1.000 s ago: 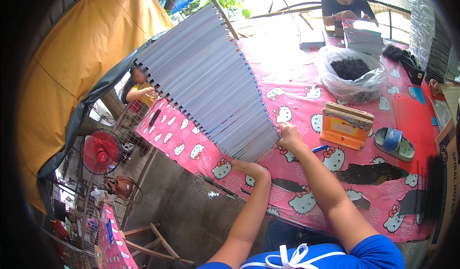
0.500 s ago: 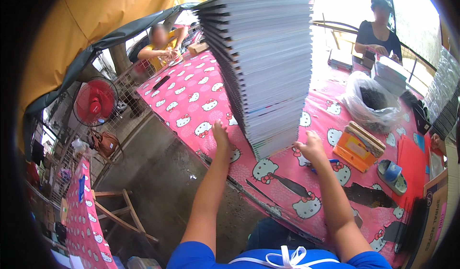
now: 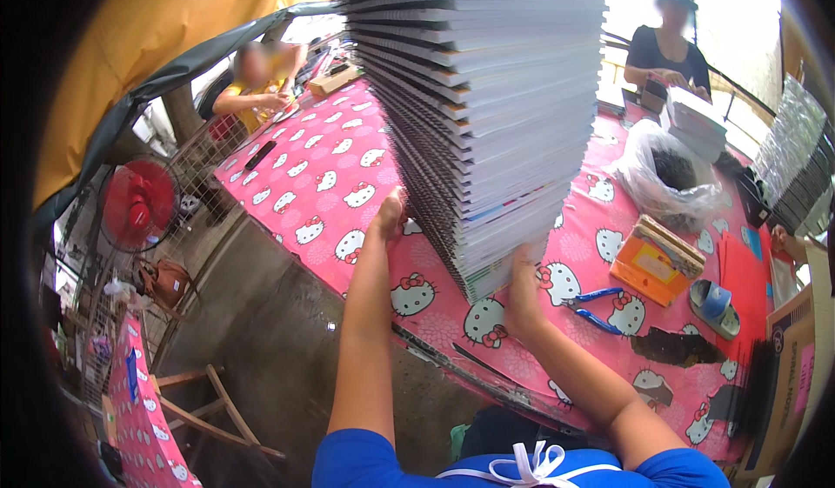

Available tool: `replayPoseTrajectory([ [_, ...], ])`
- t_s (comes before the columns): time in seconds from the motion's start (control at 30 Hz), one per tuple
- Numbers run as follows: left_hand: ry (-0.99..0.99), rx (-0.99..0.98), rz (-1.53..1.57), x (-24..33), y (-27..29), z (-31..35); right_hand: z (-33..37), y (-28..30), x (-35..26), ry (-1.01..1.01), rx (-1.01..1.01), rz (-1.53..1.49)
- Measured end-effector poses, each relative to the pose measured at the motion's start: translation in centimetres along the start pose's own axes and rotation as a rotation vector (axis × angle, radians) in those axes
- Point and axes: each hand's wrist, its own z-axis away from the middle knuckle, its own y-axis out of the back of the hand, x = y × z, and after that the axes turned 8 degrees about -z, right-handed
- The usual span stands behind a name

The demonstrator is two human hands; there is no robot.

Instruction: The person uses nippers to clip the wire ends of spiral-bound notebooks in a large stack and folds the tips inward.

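A tall stack of spiral-bound notebooks (image 3: 522,123) rises from the pink patterned table, leaning and fanned, its dark coils toward the left. My left hand (image 3: 391,214) is at the coil side low on the stack, with its fingers partly hidden. On the near right lower edge, my right hand (image 3: 524,297) presses against the pages, its fingertips out of sight along the stack's side. Between them, the two hands hold the stack. Just right of my right hand lie blue-handled pliers (image 3: 598,310).
Rightward sit an orange box (image 3: 648,270), a sandal (image 3: 715,308), red sheets (image 3: 744,288), a plastic bag (image 3: 665,179) of black pieces and a carton (image 3: 783,375). Two people work across the pink table (image 3: 326,253). A red fan (image 3: 139,205) stands left.
My hands have closed in from beside the stack onto its lower sides. The stack looks nearer and larger, and the pliers by my right forearm have come into fuller view.
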Motion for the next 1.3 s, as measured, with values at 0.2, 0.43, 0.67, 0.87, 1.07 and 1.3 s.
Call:
replayPoseTrajectory([
  [0.2, -0.11, 0.092, 0.083, -2.2, 5.9, 2.1, 3.2, -4.2, -0.9, -0.086, 0.074, 0.324],
  [0.43, -0.038, 0.253, 0.098, 0.8, 1.2, 9.7, -3.9, -1.7, -1.7, -0.141, -0.08, 0.211],
  [0.67, 0.051, -0.075, -0.008, -3.8, 3.7, 17.0, -8.0, -3.0, -6.0, -0.34, -0.647, -0.046],
  [0.87, 0.131, 0.49, 0.195, -5.8, -6.1, 18.9, -16.8, -1.4, -6.7, -0.376, -0.74, 0.098],
  [1.07, 0.294, 0.524, 0.143, -3.0, -13.2, 21.7, -17.2, -3.1, -9.1, -0.391, -0.752, 0.228],
  [1.3, 0.136, 0.341, 0.257, -5.5, -11.4, 21.5, -15.1, -3.6, -10.7, -0.288, -0.555, 0.049],
])
